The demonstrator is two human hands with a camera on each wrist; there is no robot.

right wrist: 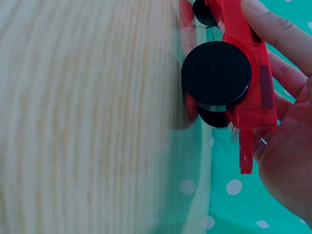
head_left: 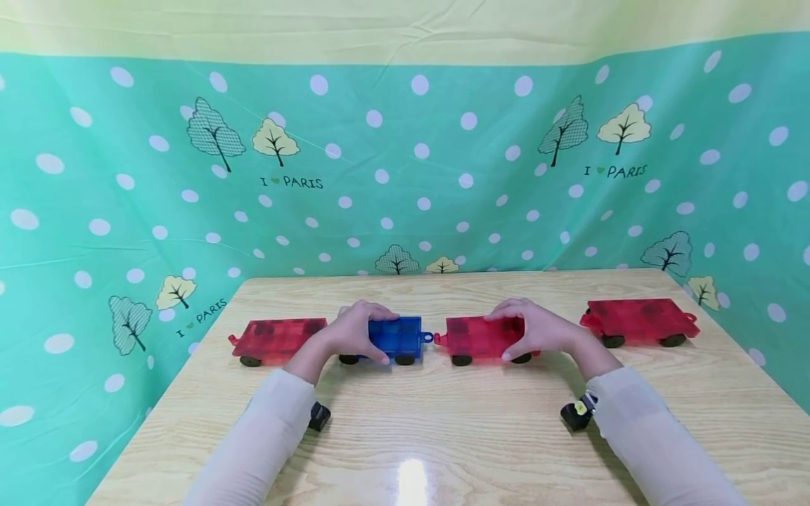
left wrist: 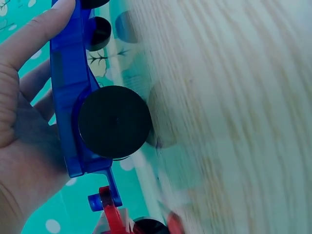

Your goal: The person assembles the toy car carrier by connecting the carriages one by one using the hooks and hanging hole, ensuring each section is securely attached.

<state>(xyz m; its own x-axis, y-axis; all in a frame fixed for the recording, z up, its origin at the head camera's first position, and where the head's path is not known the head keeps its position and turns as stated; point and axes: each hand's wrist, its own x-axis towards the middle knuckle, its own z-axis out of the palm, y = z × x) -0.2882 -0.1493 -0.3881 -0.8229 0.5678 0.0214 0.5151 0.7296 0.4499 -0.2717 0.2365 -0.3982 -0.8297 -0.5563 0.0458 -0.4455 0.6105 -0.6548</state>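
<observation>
Near the centre of the frame, the left grip (head_left: 354, 329) grasps the blue cart (head_left: 406, 336) from above, thumb (head_left: 378, 353) on the near side; just right of centre, the right grip (head_left: 538, 327) clasps the middle red cart (head_left: 465, 339) likewise. Holding them across their sides seems to leave the end couplings uncovered, with the wheels (head_left: 405, 360) facing down to the worktop (head_left: 405, 414) for rolling. The blue loop (head_left: 424, 337) and the red hook (head_left: 441, 340) face each other, the carts in line; whether these couplings are engaged I cannot tell. At the lower left of the left wrist view, a blue peg (left wrist: 95, 203) appears to pass through a red loop (left wrist: 105, 195), probably tying the left red cart (head_left: 278, 341), at centre left of the head view, to the blue one. The right red cart (head_left: 645, 320) stands apart at the right, coupled to nothing, seemingly parked aside from both grips.
</observation>
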